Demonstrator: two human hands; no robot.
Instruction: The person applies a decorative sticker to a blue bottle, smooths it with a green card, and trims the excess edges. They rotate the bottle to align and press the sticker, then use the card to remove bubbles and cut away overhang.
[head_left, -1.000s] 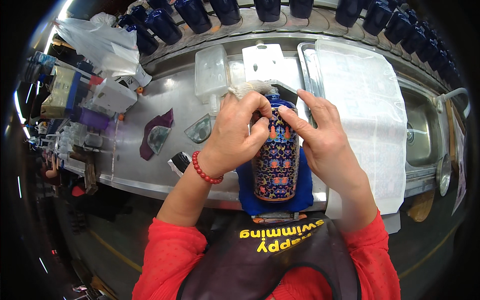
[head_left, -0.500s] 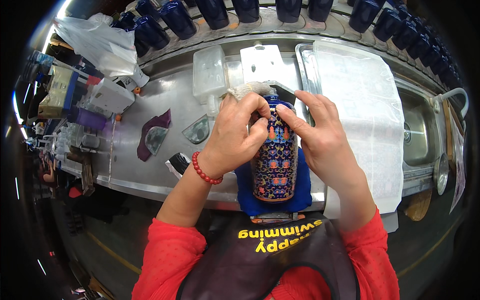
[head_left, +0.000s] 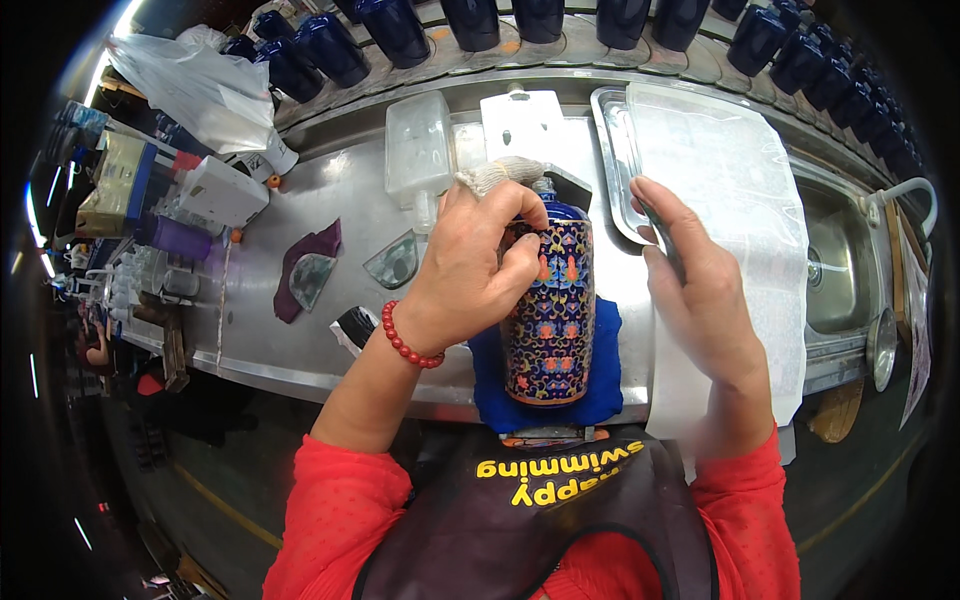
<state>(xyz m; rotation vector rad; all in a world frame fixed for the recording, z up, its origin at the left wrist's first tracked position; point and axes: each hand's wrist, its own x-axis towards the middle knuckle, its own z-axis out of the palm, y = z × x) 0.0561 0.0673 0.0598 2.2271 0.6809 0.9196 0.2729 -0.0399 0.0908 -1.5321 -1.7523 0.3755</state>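
Observation:
A dark blue bottle [head_left: 548, 320] with a colourful flower pattern stands tilted on a blue cloth [head_left: 608, 370] at the counter's front edge. My left hand [head_left: 465, 265], with a red bead bracelet at its wrist, grips the bottle's upper left side; thumb and forefinger are curled against the shoulder. Behind these fingers lies a beige knitted cloth bundle [head_left: 505, 172], next to the bottle's neck. To the right, apart from the bottle, my right hand [head_left: 695, 285] is closed round a thin dark green flat piece [head_left: 660, 222], seen nearly edge-on.
Translucent sheets [head_left: 725, 250] cover a tray [head_left: 612, 130] on the right, beside a sink [head_left: 838, 270]. Two green curved flat pieces [head_left: 392, 262] and a purple cloth [head_left: 292, 280] lie left. Behind stands a clear plastic container [head_left: 418, 150]. Plain blue bottles [head_left: 470, 22] line a conveyor.
My right hand has left the bottle's shoulder and moved right, with the flat green piece now showing in it. My left hand keeps its place. The bottles on the conveyor have shifted left.

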